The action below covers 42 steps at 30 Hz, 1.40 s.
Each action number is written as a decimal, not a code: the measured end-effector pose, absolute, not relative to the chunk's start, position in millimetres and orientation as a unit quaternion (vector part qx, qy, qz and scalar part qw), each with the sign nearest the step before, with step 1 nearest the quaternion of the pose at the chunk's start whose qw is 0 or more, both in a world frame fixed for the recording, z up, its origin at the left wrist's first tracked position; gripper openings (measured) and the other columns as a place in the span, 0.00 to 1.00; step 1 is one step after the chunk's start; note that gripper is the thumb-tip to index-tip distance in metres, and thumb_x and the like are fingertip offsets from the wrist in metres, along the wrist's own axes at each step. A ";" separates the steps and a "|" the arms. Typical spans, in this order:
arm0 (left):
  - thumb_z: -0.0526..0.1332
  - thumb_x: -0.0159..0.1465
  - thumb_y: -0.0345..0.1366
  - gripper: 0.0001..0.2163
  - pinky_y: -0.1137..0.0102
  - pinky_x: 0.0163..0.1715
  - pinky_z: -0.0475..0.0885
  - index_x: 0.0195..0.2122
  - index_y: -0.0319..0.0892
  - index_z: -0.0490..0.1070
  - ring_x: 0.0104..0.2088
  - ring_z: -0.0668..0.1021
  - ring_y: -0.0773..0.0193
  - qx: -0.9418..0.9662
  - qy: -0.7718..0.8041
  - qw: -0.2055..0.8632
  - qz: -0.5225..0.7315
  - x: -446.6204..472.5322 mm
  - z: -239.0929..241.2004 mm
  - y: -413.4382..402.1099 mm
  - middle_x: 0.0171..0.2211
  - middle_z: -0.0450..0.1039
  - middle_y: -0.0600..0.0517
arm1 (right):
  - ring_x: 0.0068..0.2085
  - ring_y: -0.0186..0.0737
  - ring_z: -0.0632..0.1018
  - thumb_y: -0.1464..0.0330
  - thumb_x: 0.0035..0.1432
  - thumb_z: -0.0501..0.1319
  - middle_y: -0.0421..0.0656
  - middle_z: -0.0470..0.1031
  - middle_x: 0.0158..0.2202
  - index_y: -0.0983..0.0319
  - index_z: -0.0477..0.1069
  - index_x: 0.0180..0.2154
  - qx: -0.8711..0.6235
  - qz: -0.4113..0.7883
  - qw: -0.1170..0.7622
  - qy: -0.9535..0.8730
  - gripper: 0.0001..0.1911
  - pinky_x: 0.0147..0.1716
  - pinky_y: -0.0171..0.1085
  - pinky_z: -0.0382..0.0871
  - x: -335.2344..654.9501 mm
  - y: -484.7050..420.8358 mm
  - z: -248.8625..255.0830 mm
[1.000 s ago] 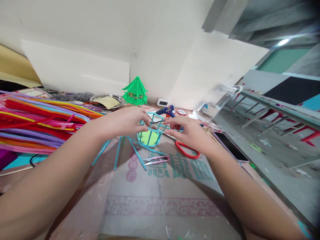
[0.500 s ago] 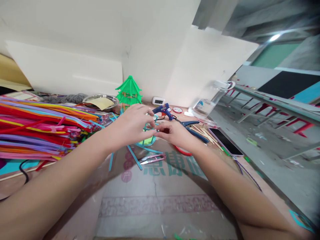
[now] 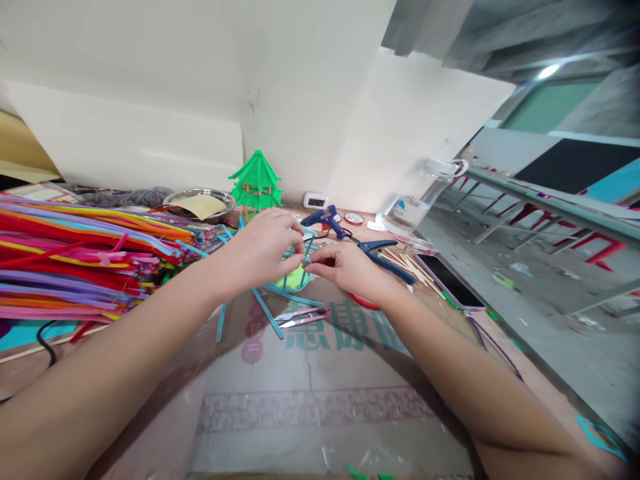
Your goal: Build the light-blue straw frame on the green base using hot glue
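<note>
My left hand [image 3: 273, 245] is closed, its thumb and fingers pinching at a small frame of blue pipe cleaners [image 3: 296, 289] with a light green piece [image 3: 289, 277] inside it. From the other side my right hand [image 3: 343, 265] pinches the frame's right edge between thumb and forefinger. My fingers hide much of the frame and the exact spots held. Loose blue pipe cleaners [image 3: 269, 313] lie just in front. Close by on the table are small pink-handled thread snips [image 3: 305, 317], with their blades pointing left.
Bundles of coloured pipe cleaners [image 3: 75, 260] fill the left side. Behind stand a green pipe-cleaner roof [image 3: 257, 180], a metal dish [image 3: 225, 200], a blue glue gun [image 3: 325, 219] and a small clock [image 3: 315, 201]. To the right are pliers [image 3: 387, 261], wooden sticks [image 3: 417, 275], a phone [image 3: 450, 281] and a water bottle [image 3: 413, 207].
My left thumb and fingers have drawn closer together at the frame. My right hand keeps its pinch with hardly any movement. The whole view has shifted slightly.
</note>
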<state>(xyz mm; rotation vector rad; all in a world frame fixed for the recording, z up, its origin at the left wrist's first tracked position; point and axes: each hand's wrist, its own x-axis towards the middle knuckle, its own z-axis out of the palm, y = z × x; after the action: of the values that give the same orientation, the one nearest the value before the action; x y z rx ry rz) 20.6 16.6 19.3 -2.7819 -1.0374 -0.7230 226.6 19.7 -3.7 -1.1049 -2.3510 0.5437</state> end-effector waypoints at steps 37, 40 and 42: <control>0.62 0.59 0.31 0.09 0.59 0.55 0.68 0.38 0.44 0.81 0.52 0.76 0.52 -0.915 -0.367 -0.013 -0.166 -6.7 33.8 19.0 0.48 0.76 0.47 | 0.44 0.45 0.75 0.70 0.66 0.58 0.48 0.78 0.42 0.60 0.74 0.44 -0.265 -0.047 0.330 -0.905 0.08 0.45 0.47 0.72 223.1 15.9 -15.0; 0.61 0.60 0.31 0.08 0.60 0.55 0.68 0.36 0.44 0.81 0.51 0.76 0.53 -0.915 -0.364 -0.019 -0.171 -8.5 34.2 19.1 0.48 0.76 0.47 | 0.44 0.44 0.76 0.71 0.66 0.57 0.47 0.78 0.42 0.60 0.74 0.44 -0.252 -0.046 0.337 -0.906 0.08 0.45 0.46 0.72 221.9 13.6 -14.6; 0.61 0.59 0.29 0.09 0.61 0.55 0.68 0.37 0.43 0.81 0.51 0.76 0.54 -0.917 -0.358 -0.020 -0.175 -9.0 35.1 18.2 0.47 0.76 0.47 | 0.46 0.45 0.76 0.69 0.65 0.59 0.47 0.78 0.43 0.59 0.74 0.46 -0.246 -0.046 0.342 -0.906 0.08 0.46 0.46 0.72 222.3 11.1 -9.9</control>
<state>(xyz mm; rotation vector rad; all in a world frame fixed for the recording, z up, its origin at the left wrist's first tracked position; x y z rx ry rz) -9.0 18.2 35.1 -2.9180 -1.1376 -0.5580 222.3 11.1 -9.9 -0.6403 -2.3543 -0.1204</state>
